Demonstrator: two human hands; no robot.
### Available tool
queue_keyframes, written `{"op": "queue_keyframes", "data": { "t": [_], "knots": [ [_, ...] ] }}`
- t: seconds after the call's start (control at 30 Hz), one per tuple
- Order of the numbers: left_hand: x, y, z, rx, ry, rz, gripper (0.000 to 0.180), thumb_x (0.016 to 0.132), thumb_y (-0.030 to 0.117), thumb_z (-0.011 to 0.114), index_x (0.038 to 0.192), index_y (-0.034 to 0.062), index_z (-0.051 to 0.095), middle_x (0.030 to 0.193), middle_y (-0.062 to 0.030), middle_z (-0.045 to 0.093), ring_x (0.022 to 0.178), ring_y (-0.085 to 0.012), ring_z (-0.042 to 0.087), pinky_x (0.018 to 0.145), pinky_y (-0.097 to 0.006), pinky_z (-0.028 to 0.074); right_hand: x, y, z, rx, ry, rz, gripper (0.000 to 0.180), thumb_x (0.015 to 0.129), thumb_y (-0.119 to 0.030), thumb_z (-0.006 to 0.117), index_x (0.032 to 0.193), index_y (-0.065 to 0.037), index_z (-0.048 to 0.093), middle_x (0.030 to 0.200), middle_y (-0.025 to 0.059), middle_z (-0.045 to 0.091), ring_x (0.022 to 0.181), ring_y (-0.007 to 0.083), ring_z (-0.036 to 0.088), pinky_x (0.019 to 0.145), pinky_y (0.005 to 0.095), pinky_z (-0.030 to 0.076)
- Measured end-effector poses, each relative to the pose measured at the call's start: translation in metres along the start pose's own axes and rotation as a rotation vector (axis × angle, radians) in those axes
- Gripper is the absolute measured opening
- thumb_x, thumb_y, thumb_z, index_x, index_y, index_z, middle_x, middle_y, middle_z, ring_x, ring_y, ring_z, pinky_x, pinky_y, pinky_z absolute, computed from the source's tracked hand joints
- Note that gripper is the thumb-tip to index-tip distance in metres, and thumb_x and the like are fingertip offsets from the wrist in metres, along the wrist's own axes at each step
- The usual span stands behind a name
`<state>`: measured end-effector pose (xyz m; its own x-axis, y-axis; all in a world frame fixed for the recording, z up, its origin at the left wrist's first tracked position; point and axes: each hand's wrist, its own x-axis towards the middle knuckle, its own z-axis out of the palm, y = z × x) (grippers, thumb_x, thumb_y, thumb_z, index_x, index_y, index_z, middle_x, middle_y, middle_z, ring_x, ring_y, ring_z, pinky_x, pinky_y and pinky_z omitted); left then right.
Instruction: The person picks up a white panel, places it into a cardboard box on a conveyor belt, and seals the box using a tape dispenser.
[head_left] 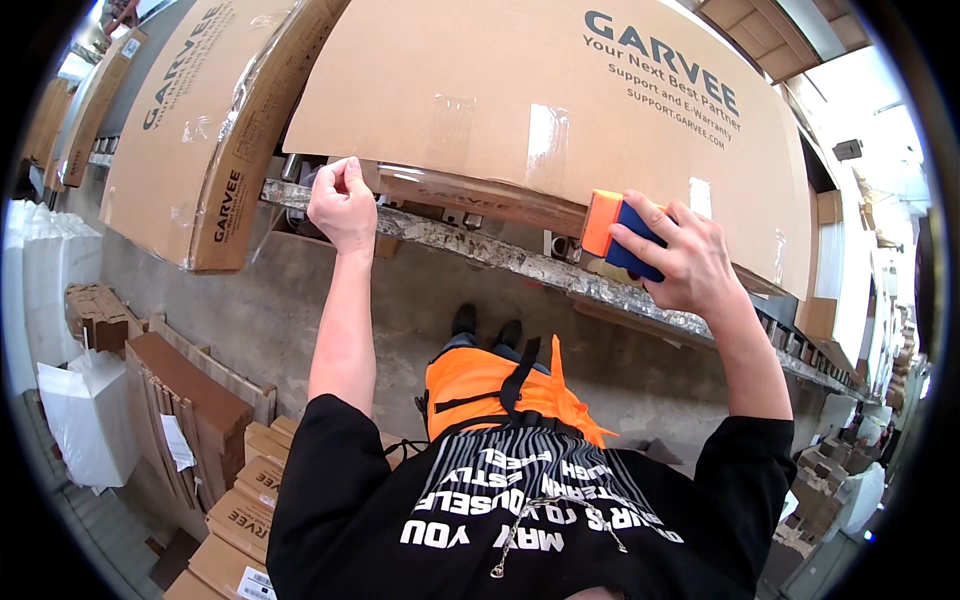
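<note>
A large flat brown carton (450, 80) lies across a conveyor in front of me, with short strips of clear tape on its top. My left hand (343, 205) is closed, fingers curled in and thumb on top, at the carton's near left corner. Whatever those fingers may grip is hidden. Farther right, my right hand (685, 250) is wrapped round a blocky orange-and-blue hand tool (602, 222), held against or just over the carton's near edge. I cannot tell whether the tool touches the cardboard.
The worn metal conveyor rail (480, 240) runs between me and the carton. A second long carton (190, 130) sits to the left. Behind me on the left are stacked small cartons (235, 520), brown cardboard pieces (185, 390) and white wrapped foam blocks (90, 420).
</note>
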<state>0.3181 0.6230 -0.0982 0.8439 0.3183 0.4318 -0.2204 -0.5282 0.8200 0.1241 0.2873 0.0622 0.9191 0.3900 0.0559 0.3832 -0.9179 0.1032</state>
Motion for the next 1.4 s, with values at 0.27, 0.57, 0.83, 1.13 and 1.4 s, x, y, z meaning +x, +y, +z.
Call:
{"op": "queue_keyframes", "data": {
  "t": [0.27, 0.57, 0.83, 1.13, 1.4],
  "knots": [
    [0.005, -0.033, 0.018, -0.009, 0.165, 0.04, 0.016, 0.088, 0.016, 0.074, 0.083, 0.0036, 0.064, 0.073, -0.0046, 0.065, 0.06, -0.0167, 0.059, 0.057, -0.032, 0.049, -0.003, 0.015, 0.015, -0.024, -0.133, 0.07, 0.068, 0.047, -0.015, 0.075, 0.114, -0.023, 0.071, 0.136, 0.005, 0.057, 0.085, 0.0239, 0.06, 0.067, 0.0382, 0.054],
    [-0.083, 0.009, 0.032, -0.234, 0.081, -0.319, 0.084, 0.088, 0.043, 0.072, 0.138, -0.0075, 0.028, 0.137, -0.0245, 0.032, 0.128, -0.0356, 0.033, 0.11, -0.048, 0.027, 0.003, 0.009, 0.017, -0.001, -0.119, 0.083, 0.064, 0.047, -0.013, 0.074, 0.11, -0.021, 0.073, 0.133, 0.0062, 0.058, 0.084, 0.0255, 0.059, 0.069, 0.0374, 0.055],
    [-0.038, 0.026, 0.064, 0.252, -0.164, 0.814, 0.052, 0.103, 0.037, 0.031, 0.112, 0.0084, 0.073, 0.12, -0.0058, 0.07, 0.125, -0.0305, 0.057, 0.117, -0.045, 0.026, 0.011, 0.002, 0.011, 0.018, -0.116, 0.078, 0.063, 0.048, -0.014, 0.073, 0.11, -0.018, 0.072, 0.131, 0.0083, 0.06, 0.082, 0.0248, 0.059, 0.069, 0.0365, 0.054],
    [-0.022, 0.014, 0.047, 0.682, -0.05, 0.778, 0.054, 0.105, 0.041, 0.023, 0.136, 0.0175, 0.06, 0.148, -0.0078, 0.049, 0.139, -0.0405, 0.037, 0.116, -0.058, 0.019, 0.024, -0.018, 0.025, 0.141, -0.063, 0.116, 0.04, 0.061, -0.015, 0.071, 0.1, -0.005, 0.071, 0.119, 0.014, 0.057, 0.084, 0.0258, 0.063, 0.071, 0.0384, 0.056],
    [-0.053, 0.026, 0.055, 0.94, -0.167, 0.759, 0.061, 0.104, 0.051, 0.023, 0.151, 0.0163, 0.039, 0.159, -0.0152, 0.029, 0.143, -0.0489, 0.024, 0.111, -0.071, 0.01, -0.04, 0.046, 0.0, 0.225, -0.329, 0.08, 0.028, 0.072, -0.013, 0.071, 0.094, 0.004, 0.073, 0.113, 0.0235, 0.059, 0.081, 0.0287, 0.063, 0.061, 0.0395, 0.054]
  ]
}}
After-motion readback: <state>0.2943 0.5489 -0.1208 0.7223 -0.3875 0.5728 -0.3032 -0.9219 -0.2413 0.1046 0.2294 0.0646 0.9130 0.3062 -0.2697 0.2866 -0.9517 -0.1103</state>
